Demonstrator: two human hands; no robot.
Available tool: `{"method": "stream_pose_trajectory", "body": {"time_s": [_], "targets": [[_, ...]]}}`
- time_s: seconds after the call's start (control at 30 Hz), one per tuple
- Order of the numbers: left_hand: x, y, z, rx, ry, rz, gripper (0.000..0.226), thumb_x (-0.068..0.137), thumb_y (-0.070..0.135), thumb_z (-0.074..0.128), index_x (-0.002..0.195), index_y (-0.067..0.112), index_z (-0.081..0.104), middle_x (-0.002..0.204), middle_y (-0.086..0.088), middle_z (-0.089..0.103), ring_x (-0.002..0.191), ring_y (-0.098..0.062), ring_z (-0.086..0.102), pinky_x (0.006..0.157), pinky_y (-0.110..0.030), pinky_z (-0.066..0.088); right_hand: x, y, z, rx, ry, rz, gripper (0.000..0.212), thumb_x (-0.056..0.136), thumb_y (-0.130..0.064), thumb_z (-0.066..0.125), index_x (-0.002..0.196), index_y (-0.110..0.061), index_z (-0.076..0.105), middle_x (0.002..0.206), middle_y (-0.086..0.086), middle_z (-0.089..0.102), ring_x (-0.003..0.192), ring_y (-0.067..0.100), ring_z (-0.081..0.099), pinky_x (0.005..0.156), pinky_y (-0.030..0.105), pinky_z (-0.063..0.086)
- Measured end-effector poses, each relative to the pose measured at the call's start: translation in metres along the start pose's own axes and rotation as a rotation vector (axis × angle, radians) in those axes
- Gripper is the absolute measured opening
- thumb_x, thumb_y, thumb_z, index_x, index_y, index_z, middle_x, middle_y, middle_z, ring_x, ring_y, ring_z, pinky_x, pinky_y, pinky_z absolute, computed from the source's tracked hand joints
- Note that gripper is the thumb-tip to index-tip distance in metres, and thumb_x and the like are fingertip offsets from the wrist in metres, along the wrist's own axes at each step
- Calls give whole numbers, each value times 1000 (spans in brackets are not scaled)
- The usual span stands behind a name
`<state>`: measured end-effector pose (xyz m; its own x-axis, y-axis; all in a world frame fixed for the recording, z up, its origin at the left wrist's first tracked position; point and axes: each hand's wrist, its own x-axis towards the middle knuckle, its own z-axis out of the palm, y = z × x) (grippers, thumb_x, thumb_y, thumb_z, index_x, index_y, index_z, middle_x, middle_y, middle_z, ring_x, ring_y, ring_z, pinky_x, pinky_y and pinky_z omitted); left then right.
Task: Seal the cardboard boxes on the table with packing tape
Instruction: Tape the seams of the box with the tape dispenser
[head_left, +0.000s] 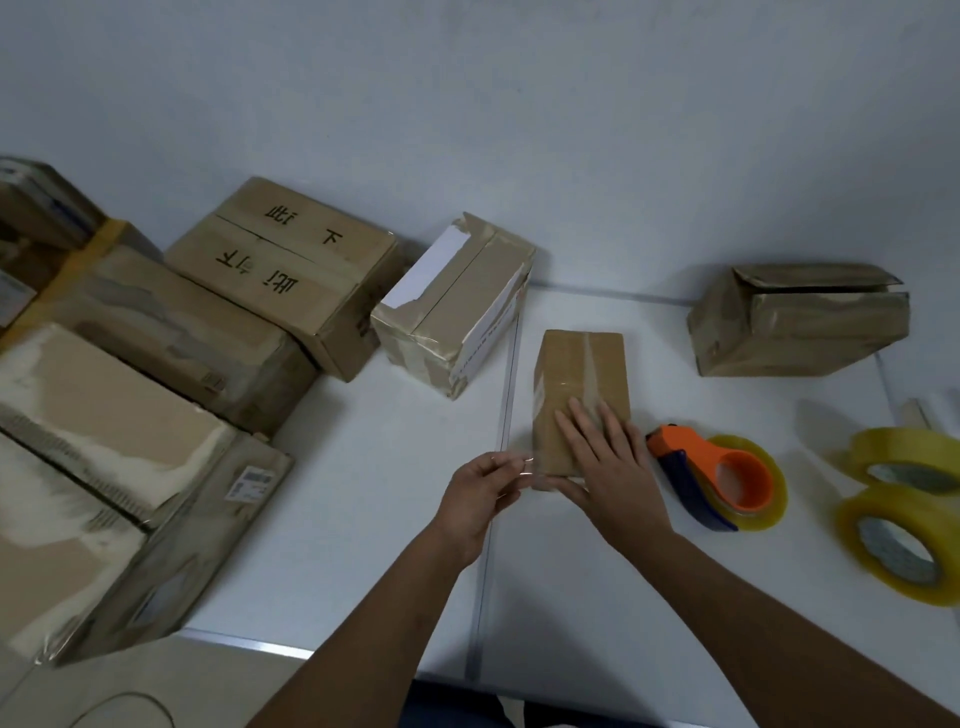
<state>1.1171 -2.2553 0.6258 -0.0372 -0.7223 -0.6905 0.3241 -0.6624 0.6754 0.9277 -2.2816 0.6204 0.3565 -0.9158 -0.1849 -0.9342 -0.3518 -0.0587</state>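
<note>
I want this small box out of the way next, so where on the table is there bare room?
Bare table lies between the small box and the crumpled box. The near strip is free too. Stacked boxes crowd the left; tape rolls the right.

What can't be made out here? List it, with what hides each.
Head view only:
- Small box: near end hidden by right hand.
- Clear tape strip held by left hand: too transparent to trace.
- Barcode label: too small to read.
- Loose tape rolls: cut off by right edge.
</note>
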Motion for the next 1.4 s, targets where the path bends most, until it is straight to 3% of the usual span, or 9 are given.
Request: {"method": "stream_pose_trajectory", "body": {"time_s": [0.23, 0.33, 0.43, 0.57, 0.73, 0.93, 1.13, 1.23, 1.4], "targets": [[3, -1, 5, 53, 60, 103, 13, 96, 16, 63, 100, 7, 72, 89, -2, 74, 86, -14, 69, 85, -24, 53, 0, -5, 3, -16, 0, 35, 77, 93, -68, 21, 155, -23, 22, 163, -1, 18, 150, 28, 16, 118, 50, 20], [9, -1, 9, 101, 100, 171, 15, 97, 15, 62, 98, 2, 70, 84, -3, 70, 82, -13, 64, 77, -19, 52, 1, 1, -4, -3, 14, 8, 78, 90, -71, 22, 154, -27, 25, 161, -4, 23, 146, 26, 23, 114, 48, 28], [15, -2, 13, 173, 108, 230, 13, 98, 13, 58, 95, 7, 69, 81, 1, 68, 80, -12, 60, 82, -23, 52, 5, 8, -13, -2, 4, -20, 81, 86, -75, 19, 152, -30, 30, 156, -6, 32, 139, 24, 32, 108, 47, 37], [21, -4, 19, 290, 99, 283, 14, 100, 21, 55, 96, 15, 67, 97, 3, 66, 90, -11, 62, 88, -26, 51, 0, 2, -3, 23, 3, -4, 76, 93, -69, 13, 155, -27, 24, 161, -2, 23, 147, 28, 22, 117, 51, 25], [23, -13, 28, 286, 152, 353, 12, 101, 25, 55, 99, 20, 66, 112, 8, 52, 101, -10, 60, 84, -17, 50, 1, 2, -3, 38, -7, 3, 77, 94, -69, 3, 155, -26, 24, 161, -1, 23, 148, 30, 20, 117, 52, 21], [29, -23, 45, 276, 169, 353, 19, 106, 28, 43, 115, 12, 51, 116, 2, 42, 103, -4, 51, 74, -6, 46, 1, 3, 2, 39, 9, 10, 74, 93, -68, 16, 155, -28, 20, 162, -1, 20, 149, 29, 17, 118, 52, 20], [59, -25, 39, 323, 115, 245, 23, 104, 22, 39, 88, 9, 50, 101, -17, 55, 83, -23, 54, 67, -26, 47, 1, 3, 6, 59, 31, 26, 74, 92, -62, 36, 156, -29, 17, 163, -2, 17, 150, 29, 13, 118, 53, 19], [65, -22, 25, 459, 168, 139, 14, 100, 16, 48, 106, 12, 60, 113, -15, 63, 97, -25, 64, 74, -26, 51, 1, 3, 5, 62, 31, 19, 73, 93, -65, 30, 156, -30, 16, 163, -4, 14, 150, 28, 11, 119, 51, 16], [8, -10, 15, 366, 201, 260, 30, 102, 7, 47, 106, 24, 71, 108, 5, 73, 103, -12, 68, 96, -29, 52, 1, 3, 5, 81, 27, 22, 74, 91, -68, 21, 156, -31, 15, 163, -5, 13, 150, 27, 9, 119, 52, 15]]}}
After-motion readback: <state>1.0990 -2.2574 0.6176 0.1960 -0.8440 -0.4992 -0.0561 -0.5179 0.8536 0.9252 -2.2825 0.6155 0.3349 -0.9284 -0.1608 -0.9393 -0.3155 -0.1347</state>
